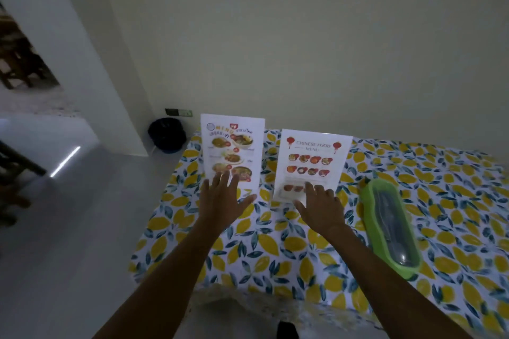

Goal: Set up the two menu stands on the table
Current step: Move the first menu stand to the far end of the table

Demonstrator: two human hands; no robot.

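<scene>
Two white menu stands stand upright side by side near the far left of the table, which wears a lemon-print cloth. The left menu stand shows food photos and coloured lettering. The right menu stand reads "Chinese Food Menu". My left hand is spread flat with fingers apart, its fingertips overlapping the bottom of the left stand. My right hand is also spread, fingertips over the lower edge of the right stand. Neither hand grips anything. Whether the fingers touch the stands is unclear.
A long green box with a clear lid lies on the table to the right of my right hand. A dark bin sits on the floor by the wall, left of the table. The pale wall runs right behind the table.
</scene>
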